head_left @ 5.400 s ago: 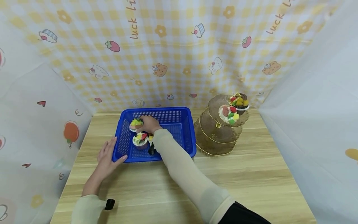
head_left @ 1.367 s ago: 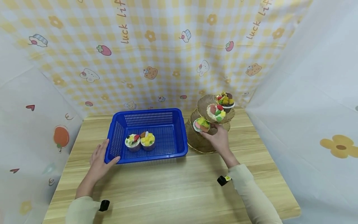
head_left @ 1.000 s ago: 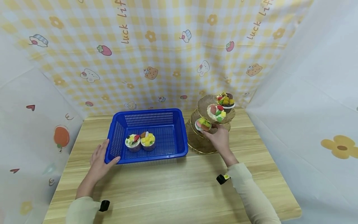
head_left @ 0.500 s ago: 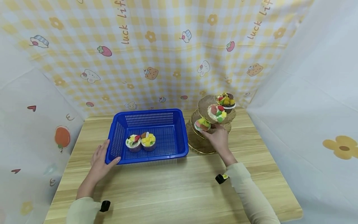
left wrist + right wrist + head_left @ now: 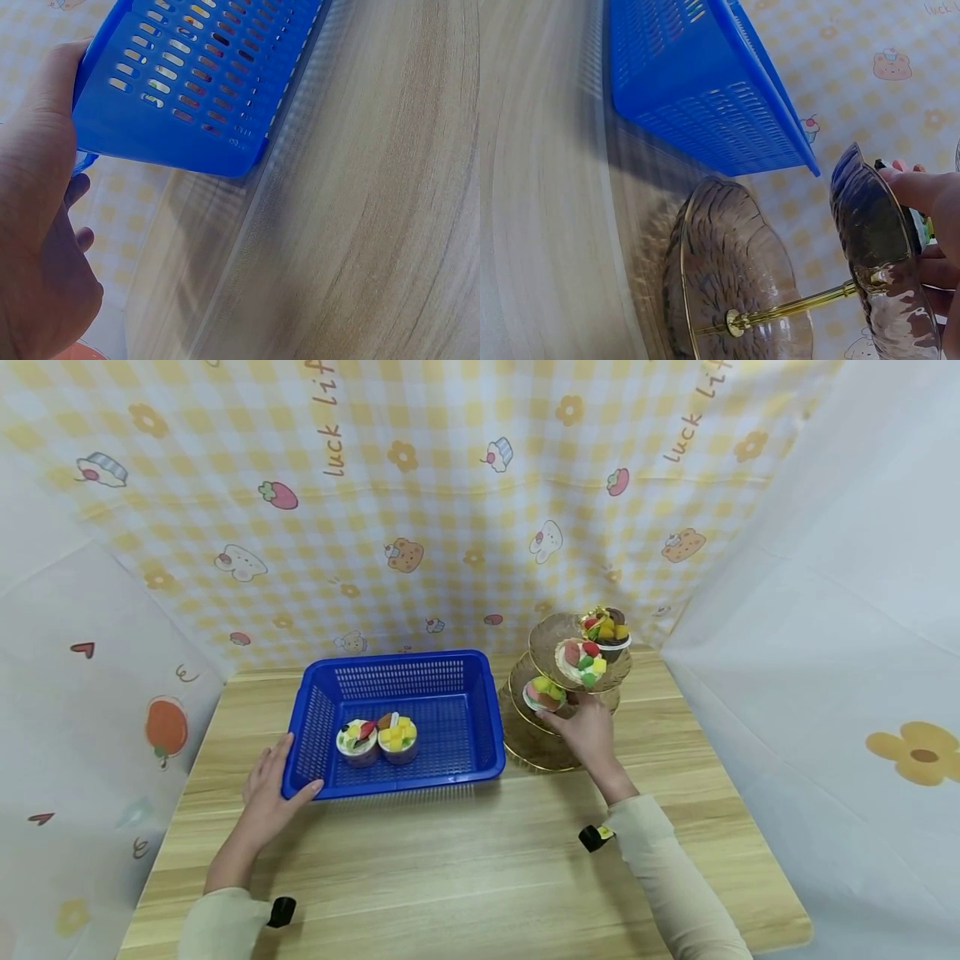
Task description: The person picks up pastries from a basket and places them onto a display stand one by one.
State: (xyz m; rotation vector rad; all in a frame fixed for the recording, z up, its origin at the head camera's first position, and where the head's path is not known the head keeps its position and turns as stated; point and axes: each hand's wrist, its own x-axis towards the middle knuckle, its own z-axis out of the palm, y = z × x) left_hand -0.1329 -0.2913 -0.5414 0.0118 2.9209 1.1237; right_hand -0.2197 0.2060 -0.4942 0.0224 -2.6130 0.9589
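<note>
My right hand (image 5: 588, 731) holds a toy cupcake (image 5: 543, 693) with yellow, pink and brown toppings, low over the middle tier of a three-tier amber cake stand (image 5: 551, 747). In the right wrist view, that tier (image 5: 870, 217) hides much of the cupcake, and the fingers reach in from the right. My left hand (image 5: 266, 789) rests against the front left corner of a blue plastic basket (image 5: 390, 783), fingers along the left rim, thumb at the front. Inside the basket stand two cupcakes side by side, one berry-topped (image 5: 357, 743), one with yellow cubes (image 5: 397, 740).
On the stand's top tier sit a fruit-topped tart (image 5: 581, 662) and a dark cup (image 5: 609, 635) with fruit. The wooden table (image 5: 450, 868) reaches toward me. Behind it hangs a yellow checked cloth (image 5: 450, 510).
Earlier, the right hand gripped the cupcake inside the basket; it has carried it right to the stand's middle tier. Over the last second both hands have barely moved. The left hand stays at the basket.
</note>
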